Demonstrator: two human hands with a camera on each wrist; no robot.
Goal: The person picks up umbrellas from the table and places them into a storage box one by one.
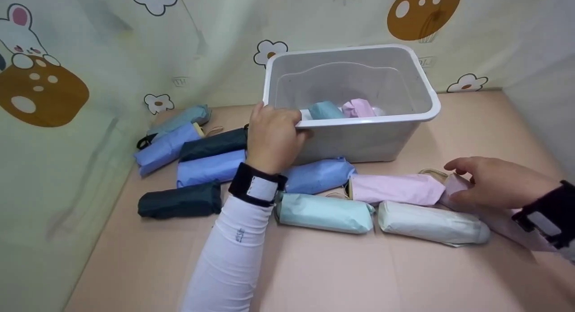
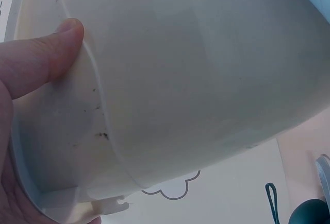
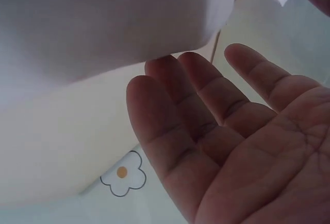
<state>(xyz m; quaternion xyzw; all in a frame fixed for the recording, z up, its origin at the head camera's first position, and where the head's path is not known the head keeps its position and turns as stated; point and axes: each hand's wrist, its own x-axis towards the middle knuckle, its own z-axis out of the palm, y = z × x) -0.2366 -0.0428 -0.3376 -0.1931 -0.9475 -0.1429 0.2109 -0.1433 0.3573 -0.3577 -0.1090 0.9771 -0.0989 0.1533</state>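
In the head view my left hand (image 1: 276,137) grips the near left rim of a white plastic bin (image 1: 355,141). The left wrist view shows its thumb (image 2: 51,54) pressed on the bin's outer wall. Inside the bin lie a teal folded umbrella (image 1: 325,110) and a pink one (image 1: 358,108). At the right, my right hand (image 1: 498,182) is over another pink folded umbrella (image 1: 456,188), which it partly hides. In the right wrist view the fingers (image 3: 154,110) are extended loosely beside that umbrella's pale cover (image 3: 129,28), not curled round it.
In front of the bin lie a blue umbrella (image 1: 319,175), a pink one (image 1: 395,188), a mint one (image 1: 325,213) and a white one (image 1: 431,222). Several blue, dark and teal umbrellas, including a dark one (image 1: 179,200), lie left. A patterned curtain (image 1: 215,42) borders the table (image 1: 332,271).
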